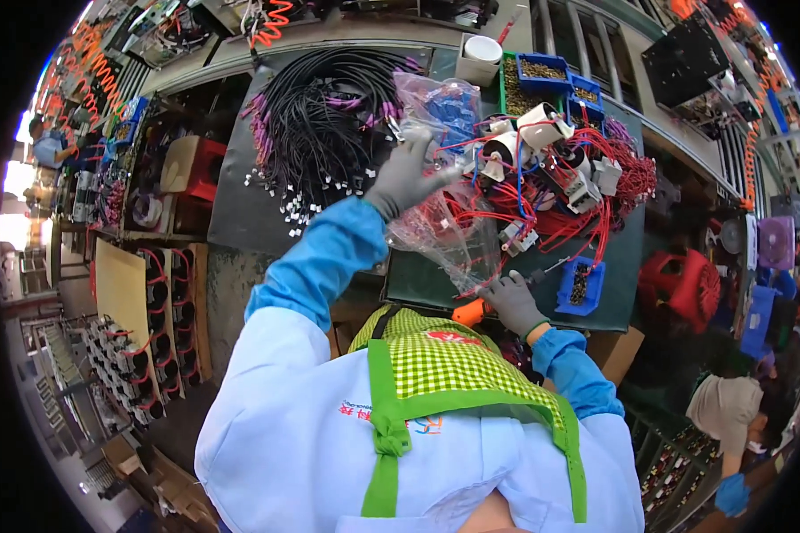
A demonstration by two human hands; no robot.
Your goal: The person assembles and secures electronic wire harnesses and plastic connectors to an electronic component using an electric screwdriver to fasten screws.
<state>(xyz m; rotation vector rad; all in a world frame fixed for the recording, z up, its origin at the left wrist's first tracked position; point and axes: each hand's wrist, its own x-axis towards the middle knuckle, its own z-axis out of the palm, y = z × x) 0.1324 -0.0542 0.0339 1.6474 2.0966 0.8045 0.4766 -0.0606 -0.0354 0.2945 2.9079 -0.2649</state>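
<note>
My left hand, in a grey glove, reaches over a crumpled clear plastic bag with its thumb spread away from the fingers. Close to the bench's front edge, my gloved right hand is closed round an orange-handled screwdriver. Its dark nose and thin shaft stick out to the right, while the hand hides the middle. The bag's lower end comes down beside the right fingers. Beyond the bag lie white cylindrical parts tangled with red wires. White connector blocks sit among these wires.
Black cables with purple ends are heaped at the left of the bench. Small brass-coloured parts fill blue bins at the back; another blue bin stands near my right hand. A red stool is at the right. A person is at the lower right.
</note>
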